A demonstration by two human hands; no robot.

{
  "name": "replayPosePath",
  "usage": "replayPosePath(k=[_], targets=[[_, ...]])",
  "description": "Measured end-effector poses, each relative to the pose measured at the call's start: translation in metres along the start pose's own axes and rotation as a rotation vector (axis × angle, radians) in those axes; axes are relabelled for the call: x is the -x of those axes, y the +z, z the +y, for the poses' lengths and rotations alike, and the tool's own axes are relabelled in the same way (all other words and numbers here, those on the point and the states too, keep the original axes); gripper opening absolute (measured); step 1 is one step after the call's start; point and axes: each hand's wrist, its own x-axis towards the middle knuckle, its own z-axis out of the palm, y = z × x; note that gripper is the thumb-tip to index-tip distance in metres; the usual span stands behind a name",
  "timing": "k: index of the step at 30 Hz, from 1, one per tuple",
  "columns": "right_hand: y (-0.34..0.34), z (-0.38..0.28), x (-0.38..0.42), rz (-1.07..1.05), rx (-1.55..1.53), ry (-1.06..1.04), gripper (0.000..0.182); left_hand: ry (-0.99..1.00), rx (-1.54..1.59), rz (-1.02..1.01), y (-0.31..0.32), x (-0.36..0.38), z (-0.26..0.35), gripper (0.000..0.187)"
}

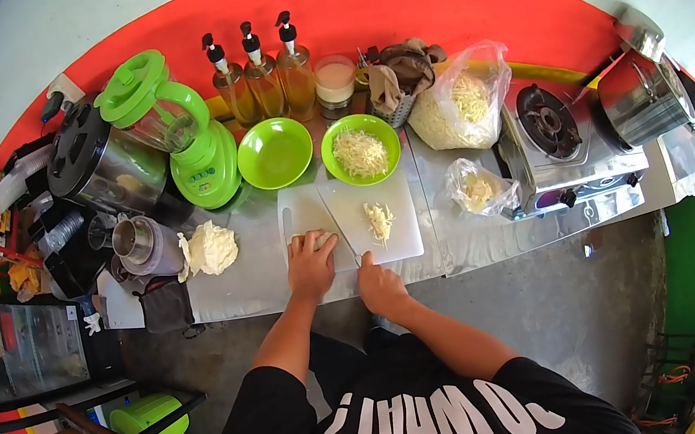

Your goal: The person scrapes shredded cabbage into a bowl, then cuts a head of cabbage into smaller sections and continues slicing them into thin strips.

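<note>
My left hand point(311, 263) rests on the white cutting board point(406, 239), fingers curled over a pale piece of cabbage point(327, 239) that they mostly cover. In my right hand point(380, 283) is a knife point(339, 226), its blade pointing away from me across the board, just right of the cabbage piece. A small heap of shredded cabbage point(380, 223) lies on the board to the right of the blade. Behind the board stands a green bowl point(394, 158) with more pale shreds in it. A larger chunk of cabbage point(211, 248) sits on the counter to the left.
Left of the filled bowl is an empty green bowl point(275, 154), then a green blender point(205, 163). Pump bottles point(264, 88) line the wall. Rightward are a bag of shreds point(459, 111), a smaller plastic bag point(480, 187), a gas stove point(549, 124) and a steel pot point(645, 101).
</note>
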Motion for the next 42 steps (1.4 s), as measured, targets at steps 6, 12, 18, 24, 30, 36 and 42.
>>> replayPosePath(k=[6,12,18,24,30,36,42], targets=[[-0.020,-0.013,-0.011,0.007,0.004,-0.050,0.030,-0.007,-0.002,-0.004,-0.005,0.001,0.003,0.037],[0.002,-0.004,-0.008,0.013,0.016,0.003,0.032,0.008,0.036,0.063,-0.004,0.000,0.004,0.029],[-0.021,-0.015,-0.013,-0.033,0.076,-0.046,0.033,0.010,0.063,0.108,-0.003,0.000,0.004,0.022],[-0.007,-0.014,-0.006,-0.034,0.085,0.029,0.031,0.007,0.037,0.113,-0.007,0.000,0.004,0.022],[-0.022,-0.020,-0.011,-0.036,0.097,-0.018,0.028,-0.040,0.092,0.119,-0.004,0.000,0.005,0.021],[-0.006,-0.021,-0.010,-0.014,0.087,0.031,0.029,0.000,0.131,0.135,-0.001,-0.001,-0.001,0.024],[-0.020,-0.023,-0.009,-0.033,0.076,-0.014,0.029,-0.006,0.114,0.134,-0.001,-0.001,0.001,0.024]])
